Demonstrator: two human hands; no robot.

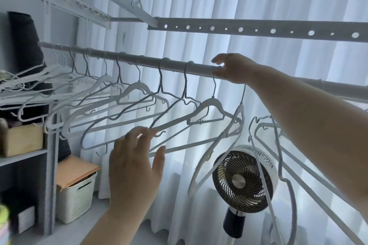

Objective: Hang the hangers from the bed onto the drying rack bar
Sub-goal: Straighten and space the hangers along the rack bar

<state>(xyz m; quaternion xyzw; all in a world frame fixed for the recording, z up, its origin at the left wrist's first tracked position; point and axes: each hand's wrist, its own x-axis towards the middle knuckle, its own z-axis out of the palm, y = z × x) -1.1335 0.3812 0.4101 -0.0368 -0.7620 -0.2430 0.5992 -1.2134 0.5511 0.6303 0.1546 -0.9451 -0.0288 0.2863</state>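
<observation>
Left hand point(135, 165), fingers loose, touches a grey hanger point(160, 77). My right hand point(233, 68) pinches a white hanger point(212, 103) by its hook at the bar point(139, 60); releasing early could drop it.

The single view came from a wide-angle camera on the person's head, facing forward and tilted up toward the drying rack bar point(139, 61) and the curtain point(258, 6) behind it. It sat close, within arm's reach: the left hand point(131, 165) entered from below, the right hand point(233, 69) from the right edge.
</observation>
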